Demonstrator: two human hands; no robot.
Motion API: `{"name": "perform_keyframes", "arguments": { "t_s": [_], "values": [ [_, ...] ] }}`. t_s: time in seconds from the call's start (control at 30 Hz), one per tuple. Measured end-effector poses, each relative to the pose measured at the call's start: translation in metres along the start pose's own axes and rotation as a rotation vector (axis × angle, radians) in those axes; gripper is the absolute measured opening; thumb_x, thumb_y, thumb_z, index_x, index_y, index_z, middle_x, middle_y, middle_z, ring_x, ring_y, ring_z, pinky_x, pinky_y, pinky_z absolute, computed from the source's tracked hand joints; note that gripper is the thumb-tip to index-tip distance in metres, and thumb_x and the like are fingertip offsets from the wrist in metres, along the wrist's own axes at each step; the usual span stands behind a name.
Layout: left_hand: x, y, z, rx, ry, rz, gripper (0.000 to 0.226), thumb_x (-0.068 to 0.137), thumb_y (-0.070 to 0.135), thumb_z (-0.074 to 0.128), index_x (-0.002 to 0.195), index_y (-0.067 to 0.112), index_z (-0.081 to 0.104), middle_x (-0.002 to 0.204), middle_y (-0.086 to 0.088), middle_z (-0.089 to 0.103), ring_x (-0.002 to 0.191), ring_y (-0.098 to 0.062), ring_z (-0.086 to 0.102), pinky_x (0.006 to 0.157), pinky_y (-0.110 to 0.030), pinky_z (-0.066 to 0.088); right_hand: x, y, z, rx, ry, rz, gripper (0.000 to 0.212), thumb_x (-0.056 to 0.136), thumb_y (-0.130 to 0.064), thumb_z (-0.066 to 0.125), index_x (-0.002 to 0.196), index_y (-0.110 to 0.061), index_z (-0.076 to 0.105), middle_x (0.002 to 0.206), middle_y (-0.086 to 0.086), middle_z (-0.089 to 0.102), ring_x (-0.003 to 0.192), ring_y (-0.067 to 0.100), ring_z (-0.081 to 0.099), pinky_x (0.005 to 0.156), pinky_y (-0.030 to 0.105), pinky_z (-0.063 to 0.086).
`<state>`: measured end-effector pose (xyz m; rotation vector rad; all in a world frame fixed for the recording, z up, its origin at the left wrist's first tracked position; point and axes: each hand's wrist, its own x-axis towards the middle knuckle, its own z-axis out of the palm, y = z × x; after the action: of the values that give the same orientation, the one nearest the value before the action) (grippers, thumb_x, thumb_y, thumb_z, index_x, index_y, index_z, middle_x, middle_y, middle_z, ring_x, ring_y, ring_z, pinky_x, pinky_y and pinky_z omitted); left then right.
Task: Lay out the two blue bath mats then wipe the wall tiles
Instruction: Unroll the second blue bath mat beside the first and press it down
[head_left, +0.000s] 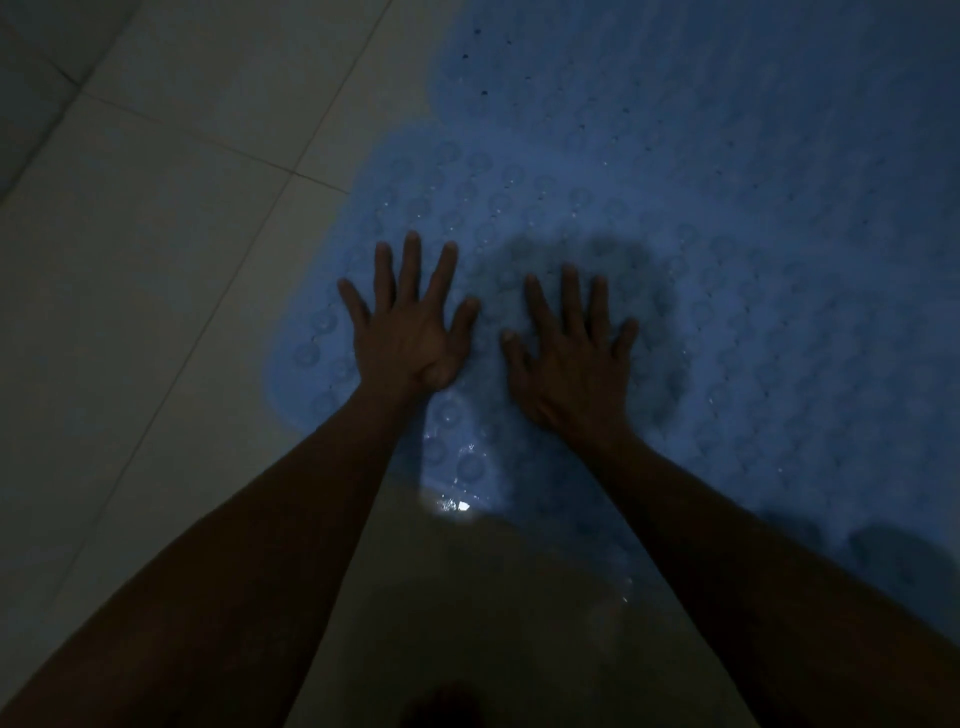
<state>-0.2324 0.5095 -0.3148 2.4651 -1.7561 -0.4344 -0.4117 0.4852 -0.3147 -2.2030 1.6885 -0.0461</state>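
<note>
Both hands lie flat with fingers spread wide, holding nothing: the left hand (410, 332) and the right hand (571, 364) press side by side on the near blue bath mat (727, 322), close to its rounded near-left corner. The mat lies on the pale floor tiles (156, 249). This looks like the laying-out step; next it likely needs smoothing outward. A second blue mat (701, 78) adjoins beyond: two mats counted, two hands.

Dim room, pale tiled floor (156, 218) with thin grout lines, one small wet glint (460, 505).
</note>
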Motion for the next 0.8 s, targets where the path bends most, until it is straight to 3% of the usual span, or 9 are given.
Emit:
{"name": "perform_keyframes", "arguments": {
  "t_s": [0.17,0.57,0.8],
  "values": [
    [-0.057,-0.024,0.003,0.058,-0.033,-0.044,0.063,0.1,0.07,0.015,0.156,0.049,-0.006,0.167,0.008,-0.012,0.153,-0.023,-0.018,0.113,-0.072,-0.008,-0.059,-0.002,0.016,-0.049,0.019,-0.015,0.071,0.097,-0.066,0.026,0.16,-0.04,0.005,0.169,-0.002,-0.006,0.155,0.028,-0.011,0.12,0.064,-0.003],
    [-0.057,-0.024,0.007,0.026,0.028,-0.071,0.055,0.104,0.061,0.013,0.156,0.05,0.0,0.168,0.009,-0.005,0.154,-0.021,-0.015,0.116,-0.068,-0.007,-0.062,0.0,0.03,-0.107,0.196,-0.06,0.063,0.1,-0.061,0.031,0.158,-0.036,0.026,0.168,0.005,0.013,0.155,0.032,0.005,0.118,0.066,0.009],
    [-0.058,-0.022,0.004,0.026,-0.016,-0.075,0.054,0.104,0.06,0.01,0.155,0.051,-0.004,0.167,0.01,-0.011,0.153,-0.02,-0.02,0.117,-0.065,-0.012,-0.061,-0.001,0.029,-0.069,0.157,-0.079,0.061,0.101,-0.06,0.033,0.157,-0.037,0.027,0.169,0.005,0.011,0.155,0.033,0.003,0.118,0.068,0.006]
  ]
}}
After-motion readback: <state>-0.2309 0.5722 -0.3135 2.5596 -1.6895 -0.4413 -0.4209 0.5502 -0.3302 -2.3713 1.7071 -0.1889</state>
